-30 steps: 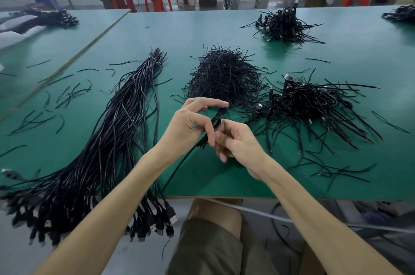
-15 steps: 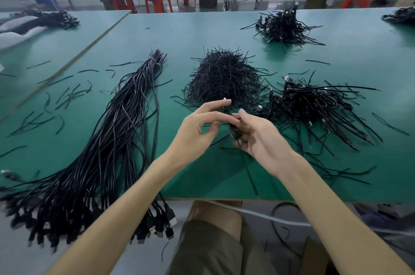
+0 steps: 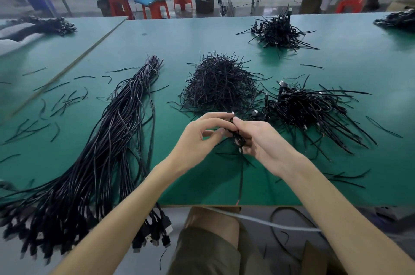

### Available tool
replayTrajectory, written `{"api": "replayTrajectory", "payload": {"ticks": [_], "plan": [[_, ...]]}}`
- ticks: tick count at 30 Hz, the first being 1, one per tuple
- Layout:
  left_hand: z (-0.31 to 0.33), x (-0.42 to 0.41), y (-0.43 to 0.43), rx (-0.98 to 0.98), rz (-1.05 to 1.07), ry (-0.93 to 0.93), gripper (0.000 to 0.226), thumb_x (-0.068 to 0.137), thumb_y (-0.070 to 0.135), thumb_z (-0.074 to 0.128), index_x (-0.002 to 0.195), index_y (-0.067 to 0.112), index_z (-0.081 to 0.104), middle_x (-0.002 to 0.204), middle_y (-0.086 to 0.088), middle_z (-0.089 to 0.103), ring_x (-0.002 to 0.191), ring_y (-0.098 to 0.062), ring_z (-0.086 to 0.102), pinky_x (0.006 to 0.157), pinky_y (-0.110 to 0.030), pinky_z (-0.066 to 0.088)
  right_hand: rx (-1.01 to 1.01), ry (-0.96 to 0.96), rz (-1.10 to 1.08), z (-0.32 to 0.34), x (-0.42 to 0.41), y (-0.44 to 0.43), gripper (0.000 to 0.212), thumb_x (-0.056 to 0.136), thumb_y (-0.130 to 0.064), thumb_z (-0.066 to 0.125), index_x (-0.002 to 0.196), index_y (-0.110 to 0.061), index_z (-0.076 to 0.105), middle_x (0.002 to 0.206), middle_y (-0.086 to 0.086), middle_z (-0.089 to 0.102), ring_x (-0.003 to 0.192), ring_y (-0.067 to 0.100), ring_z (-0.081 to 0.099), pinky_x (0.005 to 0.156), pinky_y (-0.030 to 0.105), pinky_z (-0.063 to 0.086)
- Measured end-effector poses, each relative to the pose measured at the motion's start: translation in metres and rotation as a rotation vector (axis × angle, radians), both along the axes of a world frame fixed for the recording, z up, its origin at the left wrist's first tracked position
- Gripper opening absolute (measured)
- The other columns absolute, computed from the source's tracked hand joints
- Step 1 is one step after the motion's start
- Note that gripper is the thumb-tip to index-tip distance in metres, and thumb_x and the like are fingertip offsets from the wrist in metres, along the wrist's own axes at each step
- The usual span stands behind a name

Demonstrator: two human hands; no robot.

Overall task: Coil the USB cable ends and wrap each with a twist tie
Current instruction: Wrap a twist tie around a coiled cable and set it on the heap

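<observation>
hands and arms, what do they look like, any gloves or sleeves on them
No gloves, rings or tape show on the left hand or the right hand. The left forearm and right forearm are uncovered as far as the frame shows: no sleeves, watch or wristband. The person wears olive-brown shorts.
</observation>
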State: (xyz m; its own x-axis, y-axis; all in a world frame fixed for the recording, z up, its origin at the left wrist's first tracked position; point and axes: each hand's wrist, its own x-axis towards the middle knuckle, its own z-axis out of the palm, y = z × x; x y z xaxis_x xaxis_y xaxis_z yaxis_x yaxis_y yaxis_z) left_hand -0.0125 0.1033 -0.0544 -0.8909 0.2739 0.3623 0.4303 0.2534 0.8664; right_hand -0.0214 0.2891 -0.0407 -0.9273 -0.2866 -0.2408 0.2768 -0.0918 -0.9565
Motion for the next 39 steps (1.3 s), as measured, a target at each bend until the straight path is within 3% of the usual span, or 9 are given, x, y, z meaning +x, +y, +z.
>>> {"api": "replayTrajectory", "payload": {"ticks": [3, 6, 8, 11, 17, 23, 31, 35, 39], "plan": [[0.003, -0.009, -0.004, -0.056, 0.115, 0.039, 0.034, 0.096, -0.006, 0.056, 0.105, 0.019, 0.077, 0.124, 0.006, 0.068, 0.114, -0.013, 0.065, 0.088, -0.024, 0.053, 0.196, 0.121, -0.147, 0.003, -0.006, 0.008, 0.022, 0.098, -0.029, 0.065, 0.111, -0.012, 0.071, 0.094, 0.000, 0.077, 0.074, 0.009, 0.059, 0.060, 0.023, 0.041], [0.007, -0.027, -0.010, -0.183, 0.306, 0.082, 0.033, 0.096, -0.006, 0.054, 0.103, 0.020, 0.073, 0.114, 0.005, 0.066, 0.100, -0.005, 0.065, 0.081, -0.014, 0.047, 0.715, 0.432, -0.301, 0.005, -0.018, 0.025, 0.031, 0.096, -0.027, 0.068, 0.123, -0.013, 0.063, 0.107, 0.001, 0.070, 0.094, 0.013, 0.063, 0.082, 0.026, 0.047], [0.009, -0.044, -0.014, -0.282, 0.429, 0.065, 0.029, 0.097, -0.002, 0.054, 0.109, 0.019, 0.069, 0.112, 0.001, 0.062, 0.091, -0.006, 0.061, 0.086, -0.018, 0.048, 0.966, 0.591, -0.389, 0.004, -0.024, 0.037, 0.031, 0.098, -0.025, 0.065, 0.125, -0.011, 0.062, 0.115, 0.003, 0.060, 0.096, 0.016, 0.059, 0.085, 0.028, 0.045], [0.010, -0.069, -0.020, -0.418, 0.526, 0.012, 0.023, 0.100, 0.008, 0.057, 0.121, 0.012, 0.064, 0.114, -0.004, 0.056, 0.091, -0.016, 0.059, 0.098, -0.036, 0.049, 1.164, 0.617, -0.422, -0.005, -0.036, 0.051, 0.036, 0.099, -0.021, 0.064, 0.131, -0.010, 0.056, 0.123, 0.007, 0.052, 0.105, 0.023, 0.056, 0.080, 0.036, 0.051], [0.000, -0.091, -0.014, -0.609, 0.538, -0.038, 0.023, 0.102, 0.023, 0.059, 0.122, 0.011, 0.059, 0.119, -0.007, 0.057, 0.103, -0.026, 0.059, 0.092, -0.047, 0.052, 1.240, 0.656, -0.433, -0.035, -0.039, 0.058, 0.032, 0.099, -0.015, 0.063, 0.127, -0.005, 0.055, 0.120, 0.012, 0.054, 0.111, 0.027, 0.053, 0.087, 0.043, 0.052], [-0.011, -0.094, -0.011, -0.568, 0.604, -0.008, 0.009, 0.100, 0.015, 0.060, 0.107, 0.009, 0.061, 0.109, -0.007, 0.060, 0.098, -0.027, 0.058, 0.088, -0.047, 0.052, 1.369, 0.702, -0.411, -0.032, -0.047, 0.060, 0.031, 0.098, -0.007, 0.063, 0.128, -0.004, 0.055, 0.121, 0.014, 0.055, 0.109, 0.028, 0.053, 0.088, 0.040, 0.049], [-0.005, -0.078, -0.036, -0.575, 0.589, 0.079, 0.019, 0.100, 0.009, 0.055, 0.117, 0.010, 0.064, 0.115, -0.006, 0.057, 0.099, -0.024, 0.060, 0.090, -0.044, 0.053, 1.306, 0.609, -0.418, -0.026, -0.041, 0.050, 0.042, 0.098, -0.002, 0.059, 0.138, -0.010, 0.051, 0.130, 0.012, 0.051, 0.117, 0.028, 0.047, 0.098, 0.039, 0.039], [0.003, -0.077, -0.070, -0.838, 0.742, 0.084, 0.034, 0.093, -0.005, 0.055, 0.127, -0.001, 0.056, 0.128, -0.020, 0.052, 0.113, -0.034, 0.052, 0.100, -0.047, 0.047, 1.312, 0.682, -0.475, -0.022, -0.027, 0.032, 0.045, 0.094, 0.001, 0.058, 0.137, -0.011, 0.053, 0.133, 0.011, 0.048, 0.124, 0.029, 0.040, 0.106, 0.042, 0.030], [0.002, -0.072, -0.101, -1.126, 0.896, -0.146, 0.038, 0.094, 0.004, 0.054, 0.129, -0.006, 0.044, 0.136, -0.027, 0.041, 0.123, -0.043, 0.042, 0.106, -0.051, 0.035, 1.351, 0.784, -0.416, -0.022, -0.015, 0.009, 0.043, 0.093, -0.003, 0.058, 0.135, -0.015, 0.056, 0.137, 0.006, 0.047, 0.132, 0.026, 0.035, 0.111, 0.042, 0.025]]}}
